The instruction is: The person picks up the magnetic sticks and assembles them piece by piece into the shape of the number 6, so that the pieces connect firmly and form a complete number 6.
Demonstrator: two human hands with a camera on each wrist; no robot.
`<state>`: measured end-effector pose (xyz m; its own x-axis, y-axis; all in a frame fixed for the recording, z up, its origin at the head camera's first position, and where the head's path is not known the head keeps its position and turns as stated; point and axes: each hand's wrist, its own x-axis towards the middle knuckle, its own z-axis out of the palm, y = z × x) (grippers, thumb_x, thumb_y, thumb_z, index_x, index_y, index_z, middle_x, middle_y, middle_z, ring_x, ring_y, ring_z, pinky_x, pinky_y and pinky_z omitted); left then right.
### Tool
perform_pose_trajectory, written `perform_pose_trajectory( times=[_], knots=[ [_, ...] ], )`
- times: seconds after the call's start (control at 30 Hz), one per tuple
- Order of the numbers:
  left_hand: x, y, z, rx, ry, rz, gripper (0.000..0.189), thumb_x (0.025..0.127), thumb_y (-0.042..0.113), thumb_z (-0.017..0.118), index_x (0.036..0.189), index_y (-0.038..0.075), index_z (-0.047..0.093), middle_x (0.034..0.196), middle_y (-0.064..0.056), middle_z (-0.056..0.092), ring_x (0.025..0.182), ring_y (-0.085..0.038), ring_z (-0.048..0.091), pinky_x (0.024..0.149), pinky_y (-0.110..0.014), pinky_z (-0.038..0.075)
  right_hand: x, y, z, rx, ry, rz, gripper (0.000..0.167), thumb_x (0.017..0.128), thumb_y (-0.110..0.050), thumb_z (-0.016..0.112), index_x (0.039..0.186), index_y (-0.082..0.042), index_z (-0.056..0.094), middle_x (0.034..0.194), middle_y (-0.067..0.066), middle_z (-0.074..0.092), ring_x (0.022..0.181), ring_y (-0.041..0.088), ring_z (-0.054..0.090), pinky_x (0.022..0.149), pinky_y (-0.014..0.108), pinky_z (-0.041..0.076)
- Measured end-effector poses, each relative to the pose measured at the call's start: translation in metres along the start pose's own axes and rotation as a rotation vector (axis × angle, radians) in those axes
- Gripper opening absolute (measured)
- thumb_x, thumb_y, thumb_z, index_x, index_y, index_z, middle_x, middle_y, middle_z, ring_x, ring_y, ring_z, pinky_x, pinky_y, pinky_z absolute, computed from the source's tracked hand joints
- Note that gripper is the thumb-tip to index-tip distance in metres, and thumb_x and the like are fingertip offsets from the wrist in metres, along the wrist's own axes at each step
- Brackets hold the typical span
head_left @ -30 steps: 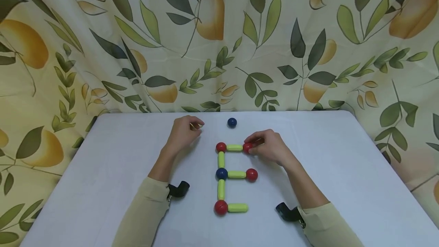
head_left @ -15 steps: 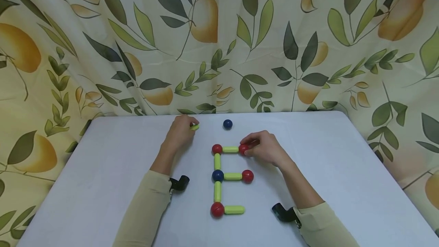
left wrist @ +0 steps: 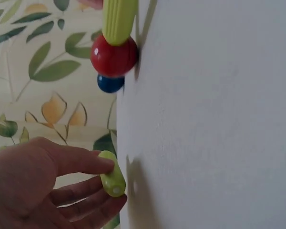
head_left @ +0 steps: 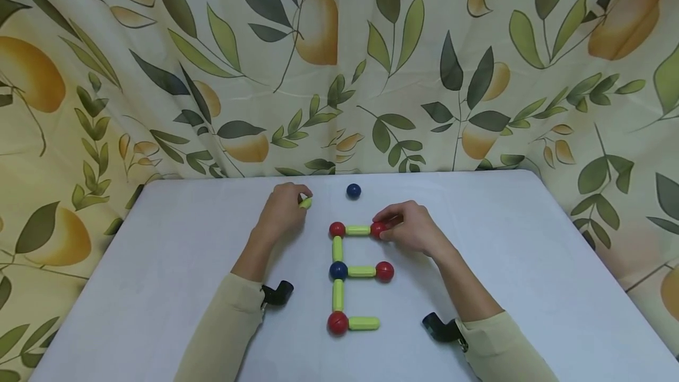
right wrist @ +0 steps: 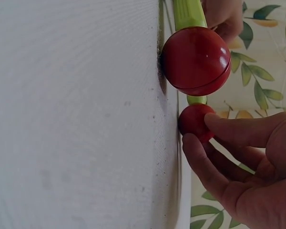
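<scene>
My left hand (head_left: 280, 208) pinches a yellow-green magnetic rod (left wrist: 113, 176) between thumb and fingers, left of the built figure. With thumb and fingertips, my right hand (head_left: 415, 229) holds the red ball (right wrist: 195, 121) at the figure's far right end. That ball meets a rod (head_left: 358, 230) leading to another red ball (head_left: 336, 229). From there, rods run toward the front through a blue ball (head_left: 338, 270) to a red ball (head_left: 338, 323). A side rod joins the blue ball to a red ball (head_left: 384, 271). The front rod (head_left: 363, 323) has a free right end.
A loose blue ball (head_left: 353, 191) sits near the back edge of the white table (head_left: 185, 252), behind the figure. A curtain (head_left: 392, 75) printed with fruit and leaves hangs behind the table. Black wrist cameras (head_left: 444, 329) stick out from both sleeves.
The rod in my left hand was mostly hidden a second ago; it has come into sight and now tilts upward. My right hand stays at the same red ball. The head view has shifted slightly.
</scene>
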<state>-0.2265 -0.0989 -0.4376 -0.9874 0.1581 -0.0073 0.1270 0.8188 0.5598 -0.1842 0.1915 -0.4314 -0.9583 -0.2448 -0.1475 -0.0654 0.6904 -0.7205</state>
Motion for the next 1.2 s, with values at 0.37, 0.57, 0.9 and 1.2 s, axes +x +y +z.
perform_pose_trajectory(
  times=[0.37,0.57,0.9,1.2],
  knots=[
    [-0.035,0.03,-0.002,-0.225,0.013,-0.037,0.027,0.089,0.014,0.079,0.117,0.013,0.075,0.097,-0.006,0.071,0.088,-0.021,0.065,0.071,-0.03,0.055,0.001,0.0,-0.001,-0.002,-0.001,0.002,0.028,0.088,-0.007,0.08,0.116,-0.01,0.079,0.11,0.01,0.076,0.102,0.026,0.067,0.086,0.039,0.056],
    [-0.051,0.046,0.001,-0.354,0.0,-0.096,0.029,0.088,0.016,0.083,0.116,0.014,0.075,0.098,-0.005,0.072,0.083,-0.018,0.069,0.068,-0.029,0.058,0.002,0.0,-0.001,-0.006,0.0,0.001,0.029,0.087,-0.007,0.081,0.116,-0.01,0.079,0.11,0.01,0.076,0.102,0.027,0.067,0.086,0.039,0.056],
    [-0.074,0.065,0.013,-0.515,-0.081,-0.134,0.029,0.089,0.016,0.082,0.115,0.015,0.072,0.097,-0.005,0.068,0.079,-0.018,0.071,0.07,-0.03,0.06,0.001,0.0,0.0,-0.001,-0.003,0.005,0.028,0.087,-0.008,0.081,0.115,-0.01,0.079,0.11,0.01,0.076,0.101,0.026,0.067,0.084,0.037,0.056],
    [-0.094,0.084,0.03,-0.537,-0.171,-0.108,0.027,0.086,0.015,0.082,0.109,0.014,0.068,0.091,-0.003,0.068,0.068,-0.022,0.073,0.063,-0.031,0.058,0.001,0.001,-0.002,-0.001,0.001,0.0,0.027,0.087,-0.007,0.08,0.114,-0.011,0.08,0.107,0.009,0.077,0.098,0.025,0.068,0.084,0.036,0.055]
  ],
)
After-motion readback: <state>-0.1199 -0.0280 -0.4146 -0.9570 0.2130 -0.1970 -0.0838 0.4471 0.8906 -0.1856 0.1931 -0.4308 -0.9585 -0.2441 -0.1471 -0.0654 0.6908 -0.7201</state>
